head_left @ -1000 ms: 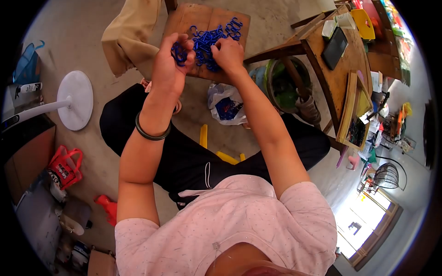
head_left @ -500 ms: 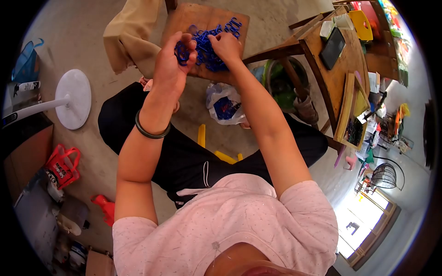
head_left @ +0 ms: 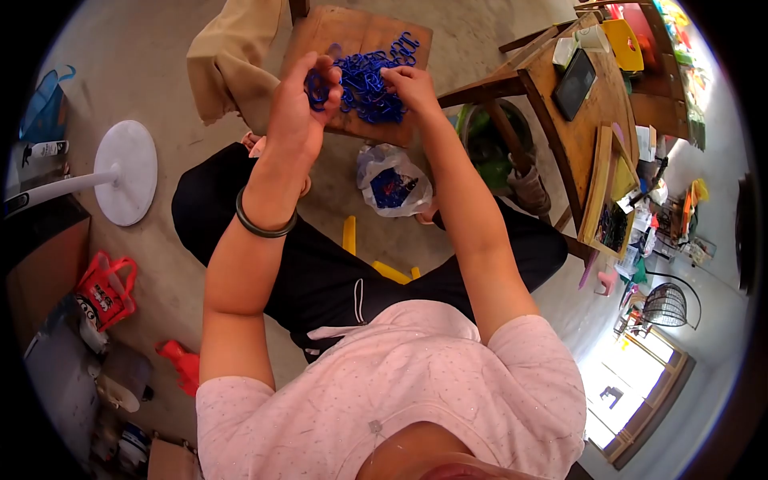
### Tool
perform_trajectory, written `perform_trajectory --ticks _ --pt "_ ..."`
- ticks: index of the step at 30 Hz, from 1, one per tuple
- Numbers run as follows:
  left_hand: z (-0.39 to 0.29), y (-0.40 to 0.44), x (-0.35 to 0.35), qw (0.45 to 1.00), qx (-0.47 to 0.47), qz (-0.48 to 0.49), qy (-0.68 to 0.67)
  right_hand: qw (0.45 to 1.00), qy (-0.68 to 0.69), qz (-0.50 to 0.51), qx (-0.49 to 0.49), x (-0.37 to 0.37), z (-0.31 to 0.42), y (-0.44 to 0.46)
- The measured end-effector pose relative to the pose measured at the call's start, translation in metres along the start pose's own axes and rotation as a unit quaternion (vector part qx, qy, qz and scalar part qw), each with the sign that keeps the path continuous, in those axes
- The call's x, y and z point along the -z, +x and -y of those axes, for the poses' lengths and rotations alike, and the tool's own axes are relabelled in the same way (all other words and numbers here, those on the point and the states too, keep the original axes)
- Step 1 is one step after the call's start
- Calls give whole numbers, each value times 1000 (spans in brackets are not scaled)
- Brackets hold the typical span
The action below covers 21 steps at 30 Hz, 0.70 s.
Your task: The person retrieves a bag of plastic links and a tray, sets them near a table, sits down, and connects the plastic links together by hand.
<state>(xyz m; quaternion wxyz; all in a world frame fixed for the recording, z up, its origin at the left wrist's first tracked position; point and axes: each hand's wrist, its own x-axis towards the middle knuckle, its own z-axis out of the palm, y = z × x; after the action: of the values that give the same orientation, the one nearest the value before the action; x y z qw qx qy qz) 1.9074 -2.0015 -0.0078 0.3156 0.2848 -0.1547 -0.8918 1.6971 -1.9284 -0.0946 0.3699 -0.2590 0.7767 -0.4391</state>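
Note:
A heap of blue S-shaped hooks [head_left: 370, 86] lies on a small wooden board [head_left: 320, 22] in front of me. My left hand [head_left: 302, 100], palm turned inward, has its fingers curled round several blue hooks [head_left: 316, 93] at the heap's left side. On the right edge of the heap, my right hand [head_left: 411, 86] has thumb and fingertips pinched together; whatever lies between them is too small to make out. A few hooks [head_left: 406, 48] stick out at the heap's far right corner.
Below the board stands a clear plastic bag [head_left: 392, 182] with blue pieces inside. A wooden table [head_left: 544, 80] on the right holds a phone [head_left: 576, 86]. Tan cloth [head_left: 232, 60] hangs left of the board, and a white round base [head_left: 126, 172] stands farther left.
My right hand has shifted right, from over the middle of the heap to its right edge, uncovering more hooks. The left hand stays nearly in place with its hooks.

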Motion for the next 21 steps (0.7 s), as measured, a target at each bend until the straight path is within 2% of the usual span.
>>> perform_trajectory --ticks 3,6,9,15,21 --pt "0 -2 -1 1000 -1 -9 1 995 69 47 -54 5 3 -12" --pt "0 -2 -2 1000 0 -15 5 998 58 25 9 4 3 -21" --pt "0 -3 -4 1000 3 -15 10 991 127 25 32 3 3 -22" --pt "2 -1 -3 1000 6 -20 12 957 283 67 -5 11 19 -42" --pt "6 -3 -4 999 1 -20 48 922 370 118 -5 14 41 -67"
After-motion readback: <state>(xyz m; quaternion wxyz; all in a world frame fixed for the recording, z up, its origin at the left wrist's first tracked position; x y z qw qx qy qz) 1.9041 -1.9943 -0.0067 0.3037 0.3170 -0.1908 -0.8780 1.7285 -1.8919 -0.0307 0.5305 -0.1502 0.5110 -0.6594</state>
